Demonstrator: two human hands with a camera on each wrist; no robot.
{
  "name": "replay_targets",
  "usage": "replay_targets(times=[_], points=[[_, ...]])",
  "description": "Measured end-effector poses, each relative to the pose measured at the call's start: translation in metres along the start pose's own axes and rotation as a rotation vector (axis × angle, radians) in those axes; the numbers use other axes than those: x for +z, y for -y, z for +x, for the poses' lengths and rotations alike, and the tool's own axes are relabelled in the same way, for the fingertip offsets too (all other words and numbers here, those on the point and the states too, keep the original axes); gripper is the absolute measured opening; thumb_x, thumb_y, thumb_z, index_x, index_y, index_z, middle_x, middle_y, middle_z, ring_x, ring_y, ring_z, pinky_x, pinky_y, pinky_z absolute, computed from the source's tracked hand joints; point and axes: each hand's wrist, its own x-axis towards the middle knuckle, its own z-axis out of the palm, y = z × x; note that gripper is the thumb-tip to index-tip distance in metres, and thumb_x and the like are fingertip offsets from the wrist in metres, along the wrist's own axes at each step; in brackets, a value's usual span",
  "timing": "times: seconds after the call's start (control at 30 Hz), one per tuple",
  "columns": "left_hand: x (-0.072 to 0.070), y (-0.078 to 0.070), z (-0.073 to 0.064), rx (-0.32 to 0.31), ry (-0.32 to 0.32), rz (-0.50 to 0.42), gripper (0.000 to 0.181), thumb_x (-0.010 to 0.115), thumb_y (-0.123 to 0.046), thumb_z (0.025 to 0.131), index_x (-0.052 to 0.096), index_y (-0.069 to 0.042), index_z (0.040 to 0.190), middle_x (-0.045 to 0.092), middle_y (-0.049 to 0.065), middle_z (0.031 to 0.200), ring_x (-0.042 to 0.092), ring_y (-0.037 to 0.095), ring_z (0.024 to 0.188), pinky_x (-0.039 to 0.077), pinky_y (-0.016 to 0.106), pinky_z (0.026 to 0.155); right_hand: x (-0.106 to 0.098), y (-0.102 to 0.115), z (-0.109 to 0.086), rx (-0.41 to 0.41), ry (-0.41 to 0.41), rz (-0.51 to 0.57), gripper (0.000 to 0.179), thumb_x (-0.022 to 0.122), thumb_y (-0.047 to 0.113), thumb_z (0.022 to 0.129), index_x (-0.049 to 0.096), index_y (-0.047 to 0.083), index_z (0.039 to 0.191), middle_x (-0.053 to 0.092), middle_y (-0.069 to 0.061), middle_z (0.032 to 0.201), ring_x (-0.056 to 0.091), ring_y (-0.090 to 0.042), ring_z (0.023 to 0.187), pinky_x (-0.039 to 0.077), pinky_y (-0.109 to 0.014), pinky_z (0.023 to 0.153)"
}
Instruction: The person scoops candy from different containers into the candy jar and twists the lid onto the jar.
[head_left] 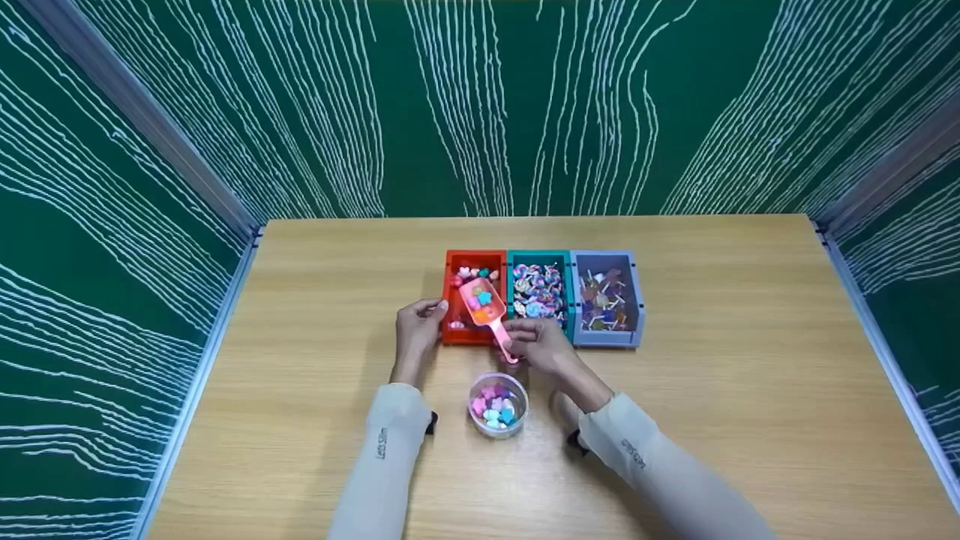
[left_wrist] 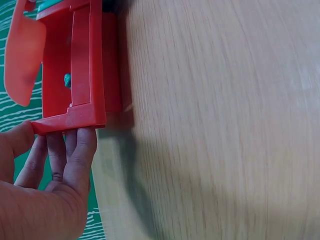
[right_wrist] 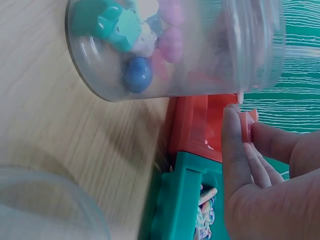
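Observation:
My right hand [head_left: 541, 346] pinches the handle of a pink scoop [head_left: 496, 330], which hangs over the red bin [head_left: 450, 334]. Several colourful beads [head_left: 480, 296], some star-shaped, lie in the scoop. At the bin's left side my left hand [head_left: 420, 330] grips the wall; in the left wrist view the thumb is at the rim and the fingers [left_wrist: 80, 155] lie against the outside. More beads sit inside the red bin, partly hidden by the scoop. In front of it stands a clear jar [head_left: 523, 427] holding pink, white, teal and blue beads.
Joined to the red bin are a green bin [head_left: 511, 259] of swirly lollipop pieces and a grey-lilac bin [head_left: 637, 300] of small stick candies. Another clear round container [right_wrist: 60, 185] stands near my right wrist, mostly hidden by the forearm from above. Green line-patterned walls [head_left: 465, 112] enclose the table.

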Motion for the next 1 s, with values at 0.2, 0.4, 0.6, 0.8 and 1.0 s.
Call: replay_targets(times=[0.2,0.4,0.6,0.8,1.0], points=[[0.001,-0.002,-0.001,0.000,-0.009,-0.007,0.019,0.072,-0.004,0.098,0.077,0.009,0.112,0.070,0.008,0.083,0.060,0.014,0.072,0.051,0.020,0.054,-0.007,0.004,-0.011,0.019,0.049,0.037,0.036,0.064,-0.011,0.097,0.065,-0.012,0.133,0.075,-0.028,0.116,0.073,-0.013,0.079,0.062,-0.025,0.065],[0.002,0.000,-0.001,0.002,-0.018,-0.015,0.019,0.072,-0.004,0.098,0.077,0.008,0.112,0.069,0.008,0.085,0.058,0.012,0.076,0.049,0.019,0.054,-0.013,0.007,-0.023,0.044,0.065,0.031,0.037,0.064,-0.010,0.097,0.065,-0.011,0.134,0.075,-0.028,0.117,0.074,-0.013,0.077,0.063,-0.027,0.067],[0.000,0.002,-0.002,0.041,-0.023,0.013,0.021,0.072,-0.005,0.098,0.077,0.009,0.112,0.071,0.009,0.083,0.058,0.010,0.074,0.048,0.018,0.059,-0.020,0.008,-0.038,0.044,0.101,0.023,0.038,0.063,-0.010,0.098,0.063,-0.011,0.137,0.074,-0.028,0.119,0.075,-0.014,0.081,0.064,-0.028,0.070],[-0.002,0.007,-0.003,0.092,0.009,0.056,0.024,0.071,-0.008,0.100,0.076,0.010,0.115,0.074,0.014,0.089,0.060,0.009,0.077,0.049,0.017,0.063,-0.031,0.008,-0.050,0.072,0.114,-0.015,0.041,0.062,-0.010,0.098,0.062,-0.008,0.139,0.073,-0.027,0.123,0.076,-0.019,0.086,0.065,-0.032,0.076],[-0.005,0.016,-0.009,0.148,0.001,0.117,0.025,0.073,-0.012,0.098,0.077,0.006,0.116,0.074,0.015,0.093,0.064,0.016,0.081,0.053,0.023,0.072,-0.041,0.006,-0.062,0.055,0.126,-0.055,0.041,0.064,-0.007,0.099,0.063,-0.006,0.140,0.075,-0.025,0.120,0.076,-0.019,0.085,0.064,-0.032,0.076]])
